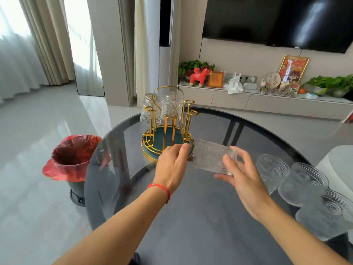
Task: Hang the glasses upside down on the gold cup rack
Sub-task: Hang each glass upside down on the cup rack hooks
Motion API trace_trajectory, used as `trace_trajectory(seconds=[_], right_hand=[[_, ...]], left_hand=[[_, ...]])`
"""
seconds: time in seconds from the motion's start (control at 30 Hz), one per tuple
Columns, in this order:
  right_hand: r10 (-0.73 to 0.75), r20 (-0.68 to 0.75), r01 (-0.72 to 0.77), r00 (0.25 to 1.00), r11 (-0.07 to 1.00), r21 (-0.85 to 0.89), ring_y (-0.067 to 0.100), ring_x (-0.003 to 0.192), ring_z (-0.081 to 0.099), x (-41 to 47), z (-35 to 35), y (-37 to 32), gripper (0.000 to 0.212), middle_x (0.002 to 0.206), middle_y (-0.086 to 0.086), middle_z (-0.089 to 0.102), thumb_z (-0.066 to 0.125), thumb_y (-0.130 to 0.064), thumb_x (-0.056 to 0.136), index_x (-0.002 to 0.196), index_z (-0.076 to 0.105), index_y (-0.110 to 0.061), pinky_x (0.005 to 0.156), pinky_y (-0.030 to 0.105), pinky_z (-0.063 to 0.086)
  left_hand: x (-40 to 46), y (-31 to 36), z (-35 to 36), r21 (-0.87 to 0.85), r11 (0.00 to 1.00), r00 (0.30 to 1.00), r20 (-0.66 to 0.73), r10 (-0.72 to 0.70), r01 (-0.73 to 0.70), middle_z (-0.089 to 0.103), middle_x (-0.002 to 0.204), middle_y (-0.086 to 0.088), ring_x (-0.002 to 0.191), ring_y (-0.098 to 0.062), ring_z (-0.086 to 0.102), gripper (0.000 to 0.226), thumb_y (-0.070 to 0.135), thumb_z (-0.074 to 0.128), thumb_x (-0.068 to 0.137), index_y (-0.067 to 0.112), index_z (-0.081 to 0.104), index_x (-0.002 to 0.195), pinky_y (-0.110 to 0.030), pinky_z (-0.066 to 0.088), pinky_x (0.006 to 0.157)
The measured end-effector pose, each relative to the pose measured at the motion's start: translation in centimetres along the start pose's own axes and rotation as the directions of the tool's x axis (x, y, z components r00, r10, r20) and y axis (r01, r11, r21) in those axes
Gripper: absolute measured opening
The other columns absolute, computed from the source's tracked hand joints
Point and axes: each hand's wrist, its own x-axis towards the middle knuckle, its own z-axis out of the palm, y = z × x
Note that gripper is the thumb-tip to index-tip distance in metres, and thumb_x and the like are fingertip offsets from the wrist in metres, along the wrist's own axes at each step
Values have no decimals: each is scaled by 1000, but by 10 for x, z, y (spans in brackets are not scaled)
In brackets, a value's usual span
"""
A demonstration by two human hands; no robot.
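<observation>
The gold cup rack (168, 119) with a teal base stands near the far edge of the round dark glass table (191, 217). Two clear patterned glasses hang upside down on its far pegs, a left hung glass (150, 109) and a right hung glass (172, 104). My right hand (241, 178) grips a clear embossed glass (212, 158) lying sideways just right of the rack base. My left hand (172, 163) rests with fingers spread at the rack's front rim, holding nothing. Three more glasses stand upright at the table's right: first (272, 172), second (303, 183), third (328, 213).
A bin with a red liner (73, 159) stands on the floor left of the table. Behind it runs a low TV cabinet (267, 100) with ornaments and plants, and a television hangs above.
</observation>
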Motion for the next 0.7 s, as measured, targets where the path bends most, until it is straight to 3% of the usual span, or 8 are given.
trace_trajectory(seconds=[0.07,0.13,0.33,0.43,0.57,0.7], right_hand=[[-34,-85,33,996,999,-15,19,96,80,10,0,-7,61,123,8,76,77,-56,80,135,57,-37,104,56,56],[-85,-166,81,983,996,-27,17,95,80,25,-3,-18,51,118,6,79,80,-43,88,135,61,-36,95,53,61],[-199,-326,196,924,980,-43,6,97,77,97,9,-71,53,125,3,76,80,-37,88,138,63,-30,72,27,64],[-191,-346,197,918,980,-20,17,111,74,140,21,-97,62,135,6,71,82,-36,86,143,61,-23,87,38,65],[-167,-410,132,897,985,-113,29,112,74,180,45,-105,72,129,11,74,84,-49,71,132,68,-14,94,48,63],[-79,-371,42,925,993,-108,28,115,73,202,65,-92,76,134,11,72,84,-46,69,136,68,-13,99,47,60]], left_hand=[[8,-17,-9,368,923,991,-27,131,-112,65,121,-5,118,-26,54,41,45,54,94,17,69,120,-42,48,98],[13,-31,-14,541,822,983,68,168,-178,58,134,-3,130,-25,46,48,38,62,89,22,62,134,-42,42,108],[18,-36,-11,600,783,986,66,156,-164,65,127,0,124,-23,50,44,29,59,89,21,62,132,-40,46,101],[21,-32,-8,654,743,989,76,123,-143,66,123,-2,119,-26,52,38,29,56,92,19,62,128,-42,48,100],[22,-30,-3,692,710,991,88,98,-131,65,119,-5,114,-28,51,32,30,53,92,16,64,119,-43,45,103],[23,-32,-6,707,693,990,98,104,-143,65,117,-5,112,-28,52,30,28,51,91,17,65,115,-42,44,104]])
